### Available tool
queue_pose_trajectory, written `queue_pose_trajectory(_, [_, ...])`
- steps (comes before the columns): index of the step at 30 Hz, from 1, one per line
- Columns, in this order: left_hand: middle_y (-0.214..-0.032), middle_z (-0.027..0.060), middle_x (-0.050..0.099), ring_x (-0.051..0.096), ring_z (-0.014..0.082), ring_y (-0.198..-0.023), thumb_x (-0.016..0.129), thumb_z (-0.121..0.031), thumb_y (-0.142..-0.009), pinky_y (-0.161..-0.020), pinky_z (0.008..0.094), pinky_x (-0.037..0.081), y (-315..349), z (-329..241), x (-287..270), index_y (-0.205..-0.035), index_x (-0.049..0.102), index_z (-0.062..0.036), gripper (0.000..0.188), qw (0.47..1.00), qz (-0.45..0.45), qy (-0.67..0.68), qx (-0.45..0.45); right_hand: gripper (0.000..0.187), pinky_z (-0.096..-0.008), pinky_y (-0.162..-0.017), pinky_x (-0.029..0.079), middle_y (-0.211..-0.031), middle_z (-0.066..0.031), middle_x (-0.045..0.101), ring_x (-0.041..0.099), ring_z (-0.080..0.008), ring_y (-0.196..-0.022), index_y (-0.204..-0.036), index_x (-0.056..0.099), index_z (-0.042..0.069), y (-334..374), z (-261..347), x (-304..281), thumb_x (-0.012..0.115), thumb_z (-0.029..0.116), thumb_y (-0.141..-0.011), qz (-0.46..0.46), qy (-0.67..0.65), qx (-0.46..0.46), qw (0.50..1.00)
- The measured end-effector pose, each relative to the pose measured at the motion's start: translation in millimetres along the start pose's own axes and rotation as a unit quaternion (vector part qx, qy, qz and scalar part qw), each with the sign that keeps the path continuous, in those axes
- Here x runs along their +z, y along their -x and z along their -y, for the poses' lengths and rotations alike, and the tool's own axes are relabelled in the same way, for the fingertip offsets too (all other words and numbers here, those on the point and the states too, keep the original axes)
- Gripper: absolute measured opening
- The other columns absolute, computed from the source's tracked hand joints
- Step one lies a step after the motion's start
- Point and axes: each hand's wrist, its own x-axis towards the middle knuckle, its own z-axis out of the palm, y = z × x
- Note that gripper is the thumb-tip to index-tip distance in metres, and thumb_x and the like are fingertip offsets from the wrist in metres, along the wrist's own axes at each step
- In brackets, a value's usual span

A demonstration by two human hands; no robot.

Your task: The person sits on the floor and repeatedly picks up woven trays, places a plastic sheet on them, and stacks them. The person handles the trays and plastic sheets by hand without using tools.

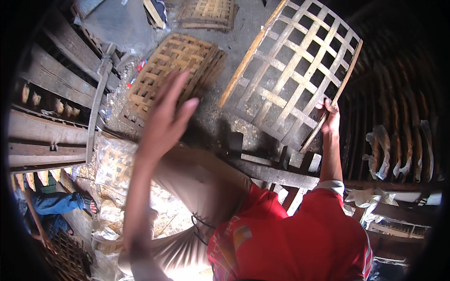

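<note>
My right hand (330, 114) grips a woven bamboo rack (300, 80) by its near right edge. The rack is tilted up, with an open lattice of pale flat slats and rails along two sides. My left hand (169, 114) is raised with nothing in it, thumb apart from the fingers, slightly smeared by motion. Beyond it in the picture lies a stack of brown woven racks (176, 56) on the floor. The left hand and forearm cover part of that stack; whether they touch it I cannot tell.
Another stack of racks (208, 11) lies farther back. Wooden beams (51, 133) stand left, with pale pieces hanging among them. Strips (382, 145) hang on the dark right side. A wooden ledge (281, 175) runs before me. A person in blue trousers (58, 204) is at lower left.
</note>
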Motion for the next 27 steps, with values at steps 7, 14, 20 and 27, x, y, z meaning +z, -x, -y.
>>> queue_pose_trajectory(7, [-0.162,0.0123,0.006,0.011,0.0321,-0.149,0.046,-0.045,-0.099,-0.119,0.0474,0.018,-147,-62,117,-0.156,0.002,-0.0157,0.078,0.994,0.022,-0.107,0.018,0.018,-0.0374,-0.071,0.058,-0.084,-0.0053,0.065,0.067,-0.0225,-0.075,-0.103,0.056,0.008,34,-4,24,0.064,0.000,-0.088,0.010,-0.128,0.010,0.992])
queue_pose_trajectory(14, [-0.154,0.0189,0.031,0.059,0.0297,-0.115,0.043,-0.065,-0.094,-0.081,0.0393,0.055,-157,-2,141,-0.154,0.005,-0.0025,0.095,0.936,0.184,0.085,-0.286,0.017,-0.0368,-0.073,0.059,-0.085,-0.0059,0.066,0.069,-0.0236,-0.075,-0.101,0.057,0.008,50,-4,10,0.064,-0.001,-0.088,0.015,-0.077,-0.011,0.997])
queue_pose_trajectory(20, [-0.128,0.0166,0.058,0.068,0.0230,-0.080,0.056,-0.054,-0.093,-0.071,0.0348,0.057,-130,-16,144,-0.153,0.022,-0.0081,0.083,0.894,0.136,0.287,-0.315,0.017,-0.0358,-0.072,0.059,-0.085,-0.0063,0.067,0.069,-0.0224,-0.074,-0.101,0.057,0.008,56,-18,-1,0.063,-0.001,-0.088,0.014,-0.092,0.021,0.995])
queue_pose_trajectory(27, [-0.108,0.0139,0.064,0.066,0.0176,-0.085,0.068,-0.044,-0.089,-0.071,0.0290,0.056,-119,-41,103,-0.132,0.048,-0.0049,0.062,0.913,0.176,0.268,-0.252,0.019,-0.0338,-0.069,0.052,-0.085,-0.0052,0.066,0.064,-0.0201,-0.075,-0.102,0.060,0.008,57,-21,6,0.066,0.002,-0.086,0.027,-0.199,0.022,0.979])
